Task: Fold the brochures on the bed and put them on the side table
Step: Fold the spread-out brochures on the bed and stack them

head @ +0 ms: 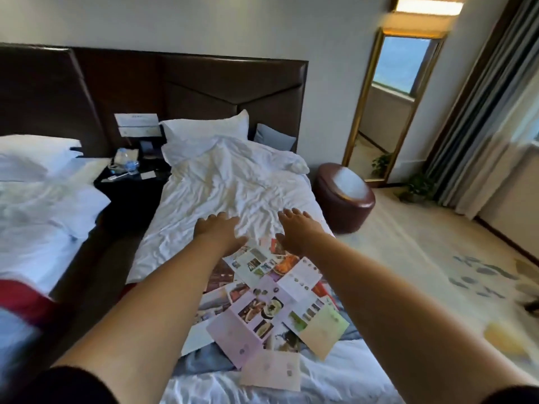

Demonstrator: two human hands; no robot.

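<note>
Several unfolded colourful brochures (271, 298) lie spread in an overlapping heap on the near part of the bed (221, 182), which has a crumpled white duvet. Both my arms reach forward over the heap. My left hand (220, 231) is flat, palm down, fingers apart, over the duvet at the heap's far left edge. My right hand (297, 228) is likewise flat and spread, just past the heap's far edge. Neither hand holds anything. The dark side table (128, 185) stands to the left of the bed, between it and a second bed.
On the side table are a water bottle (129, 164), small cards and a phone-like item. A second white bed (38, 205) is at the left. A brown round stool (344, 199) stands right of the bed, with a gold-framed mirror (388, 106), plants and curtains beyond it.
</note>
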